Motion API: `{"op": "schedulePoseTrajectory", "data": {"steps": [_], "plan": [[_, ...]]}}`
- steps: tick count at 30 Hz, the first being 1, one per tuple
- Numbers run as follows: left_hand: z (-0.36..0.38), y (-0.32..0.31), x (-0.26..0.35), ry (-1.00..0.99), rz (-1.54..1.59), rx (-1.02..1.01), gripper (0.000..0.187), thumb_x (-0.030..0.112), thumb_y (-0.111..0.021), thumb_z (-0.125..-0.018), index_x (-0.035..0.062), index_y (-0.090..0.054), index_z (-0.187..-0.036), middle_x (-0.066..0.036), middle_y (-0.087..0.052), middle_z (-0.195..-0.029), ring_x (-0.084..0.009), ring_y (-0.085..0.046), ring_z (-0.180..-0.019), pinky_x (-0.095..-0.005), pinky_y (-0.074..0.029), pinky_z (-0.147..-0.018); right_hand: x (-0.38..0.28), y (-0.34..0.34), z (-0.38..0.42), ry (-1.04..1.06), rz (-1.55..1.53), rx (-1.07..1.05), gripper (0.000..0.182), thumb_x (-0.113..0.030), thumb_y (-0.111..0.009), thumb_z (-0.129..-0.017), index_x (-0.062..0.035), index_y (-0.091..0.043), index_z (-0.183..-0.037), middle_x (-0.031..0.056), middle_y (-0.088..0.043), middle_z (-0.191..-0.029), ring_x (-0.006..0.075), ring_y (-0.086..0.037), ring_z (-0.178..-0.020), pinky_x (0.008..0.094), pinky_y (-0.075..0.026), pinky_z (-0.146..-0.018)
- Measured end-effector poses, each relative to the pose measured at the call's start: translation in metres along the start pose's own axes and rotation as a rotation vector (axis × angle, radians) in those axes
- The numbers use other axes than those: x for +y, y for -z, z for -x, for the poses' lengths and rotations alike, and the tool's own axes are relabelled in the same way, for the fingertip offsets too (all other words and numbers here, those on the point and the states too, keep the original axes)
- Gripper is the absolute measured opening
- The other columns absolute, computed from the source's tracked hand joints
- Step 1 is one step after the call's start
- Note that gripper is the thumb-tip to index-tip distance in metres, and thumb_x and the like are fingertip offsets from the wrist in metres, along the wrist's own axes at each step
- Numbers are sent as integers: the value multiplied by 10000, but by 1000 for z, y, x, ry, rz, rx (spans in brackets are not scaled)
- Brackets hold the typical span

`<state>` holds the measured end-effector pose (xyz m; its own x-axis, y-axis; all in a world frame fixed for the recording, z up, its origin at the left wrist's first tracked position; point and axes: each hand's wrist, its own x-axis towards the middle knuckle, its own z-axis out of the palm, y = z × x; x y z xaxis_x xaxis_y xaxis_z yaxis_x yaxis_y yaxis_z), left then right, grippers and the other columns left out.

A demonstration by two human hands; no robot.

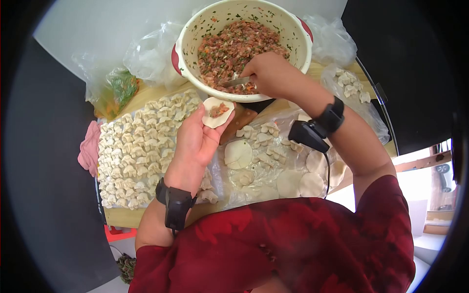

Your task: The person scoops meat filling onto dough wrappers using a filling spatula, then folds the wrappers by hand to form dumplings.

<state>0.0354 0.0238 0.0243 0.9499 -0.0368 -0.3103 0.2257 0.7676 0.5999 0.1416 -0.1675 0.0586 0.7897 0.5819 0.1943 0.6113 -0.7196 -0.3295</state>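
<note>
A round dumpling wrapper [211, 103] lies across the fingers of my left hand [194, 134], with a small lump of filling [218, 110] in its middle. My left thumb rests at the wrapper's edge, near the bowl's front rim. Over the bowl, my right hand [271, 73] is closed around a flat metal utensil [236, 82]. The utensil's far end reaches into the meat filling [239, 46], which is flecked with green and orange bits. The big cream bowl [189, 41] has red handles.
Rows of folded dumplings [139, 151] cover the left of the table. Loose wrappers [238, 155] and several dumplings lie on plastic sheeting at the right. More dumplings [351, 85] sit in a bag beyond my right arm. A bag of greens [119, 88] stands back left.
</note>
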Motion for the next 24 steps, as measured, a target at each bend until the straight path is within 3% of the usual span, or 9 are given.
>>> {"op": "schedulePoseTrajectory", "data": {"steps": [3, 8, 16, 19, 21, 24], "plan": [[0, -2, 2, 7, -2, 8, 406, 162, -292, -1050, -118, -324, -1342, -250, -444, -1378, -384, -477, -1264, -482, -431, -1086, 0, -9, -7, -56, -50, -100, 272, 12, -592, -717, -45, -725, -947, 190, -673, -844, 368, -639, -774, 414, -508, -712], [-4, 1, 2, 10, 0, -17, 409, 163, -293, -1050, -118, -319, -1346, -249, -440, -1383, -383, -474, -1268, -477, -435, -1084, 4, -1, 5, -16, -150, -79, 265, 4, -583, -741, -39, -727, -960, 186, -681, -841, 332, -651, -757, 386, -512, -706], [4, -5, 3, -21, -16, -28, 406, 161, -273, -1051, -111, -314, -1350, -246, -437, -1384, -368, -457, -1285, -487, -410, -1104, -18, 22, 47, -18, -432, 96, 221, 5, -613, -806, -36, -718, -996, 136, -678, -814, 300, -639, -737, 334, -504, -692], [2, -5, 3, -21, 14, -27, 383, 164, -268, -1050, -102, -391, -1298, -216, -500, -1323, -322, -523, -1223, -481, -446, -1072, -35, 13, 65, 98, -393, 258, 216, -15, -590, -786, -38, -714, -962, 155, -654, -805, 323, -635, -778, 396, -506, -713], [1, 0, 4, 9, 20, -53, 380, 164, -272, -1050, -98, -390, -1299, -214, -501, -1321, -320, -528, -1216, -480, -447, -1071, -37, 1, 75, 175, -345, 239, 285, 23, -593, -764, -55, -700, -1017, 135, -639, -864, 316, -618, -836, 392, -501, -738], [7, 2, 5, 10, 3, -55, 416, 190, -276, -1056, -101, -328, -1348, -225, -454, -1372, -340, -462, -1284, -469, -397, -1116, -39, -8, 85, 265, -170, 271, 428, 60, -602, -706, -93, -672, -1100, 118, -633, -974, 313, -595, -909, 390, -498, -765]]}}
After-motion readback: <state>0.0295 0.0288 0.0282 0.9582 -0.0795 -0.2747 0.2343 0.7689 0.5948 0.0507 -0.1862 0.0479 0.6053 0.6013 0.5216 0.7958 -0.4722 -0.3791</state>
